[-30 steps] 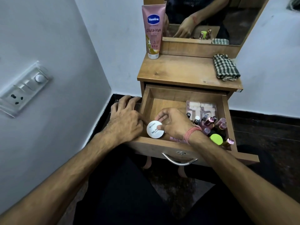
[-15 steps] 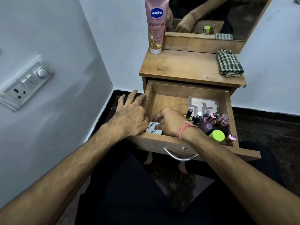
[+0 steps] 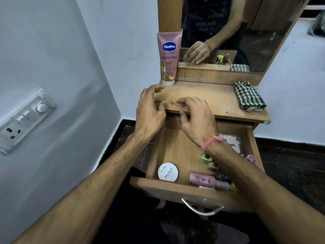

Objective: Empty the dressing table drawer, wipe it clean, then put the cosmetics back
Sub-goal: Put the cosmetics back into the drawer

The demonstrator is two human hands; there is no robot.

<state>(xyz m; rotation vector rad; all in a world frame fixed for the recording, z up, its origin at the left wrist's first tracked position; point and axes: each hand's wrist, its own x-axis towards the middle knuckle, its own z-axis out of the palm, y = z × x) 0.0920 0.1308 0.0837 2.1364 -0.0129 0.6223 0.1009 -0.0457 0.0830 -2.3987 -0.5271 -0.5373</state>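
Emptying step: left hand point(image 3: 149, 111) and right hand point(image 3: 195, 118) loosely curled, holding nothing, at tabletop point(image 3: 211, 97) front edge; next, lift white jar point(image 3: 168, 172) from drawer point(image 3: 175, 189) front-left corner

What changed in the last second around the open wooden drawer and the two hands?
Both hands rose from the wooden drawer to the tabletop edge: left hand off its side wall, right hand off the round white nail-polish tin, which stays inside. Neither visibly holds anything. The pink Vaseline tube and checked cloth stayed put.
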